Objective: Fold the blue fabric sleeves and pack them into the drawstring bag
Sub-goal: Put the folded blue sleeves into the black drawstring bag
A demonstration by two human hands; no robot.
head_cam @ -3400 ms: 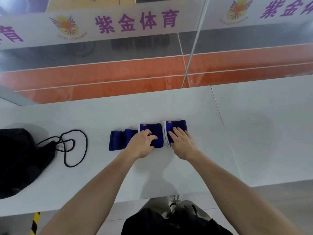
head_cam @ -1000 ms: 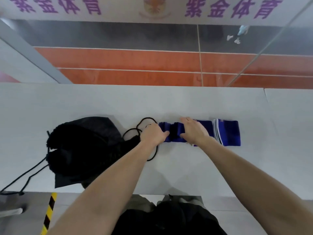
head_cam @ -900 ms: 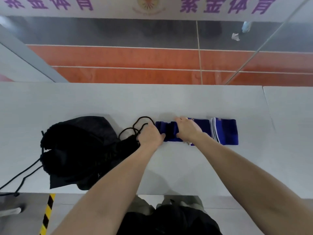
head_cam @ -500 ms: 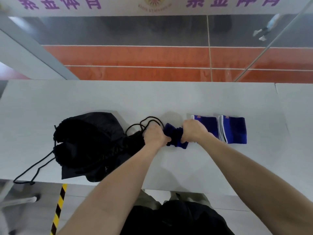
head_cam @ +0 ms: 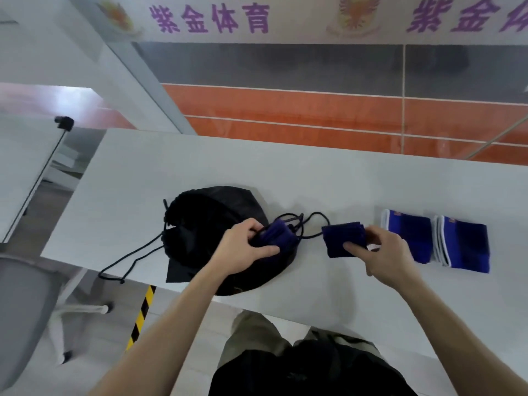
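Observation:
A black drawstring bag (head_cam: 205,224) lies on the white table (head_cam: 285,178), its cords (head_cam: 131,258) trailing toward the near left edge. My left hand (head_cam: 243,250) grips a folded dark blue sleeve (head_cam: 278,234) right over the bag's right end. My right hand (head_cam: 383,252) pinches a second folded dark blue sleeve (head_cam: 343,238) just right of the bag, a little above the table. Two more folded blue sleeves with white trim (head_cam: 408,235) (head_cam: 463,244) lie side by side at the right.
A grey chair (head_cam: 31,304) stands at the lower left beside the table. A yellow-black striped tape (head_cam: 141,315) marks the floor under the table's near edge. A glass wall with a banner (head_cam: 257,21) runs behind the table.
The dark blue sleeves my hands held bunched together are now apart, one in each hand. My left hand has moved left over the bag. The view has shifted left.

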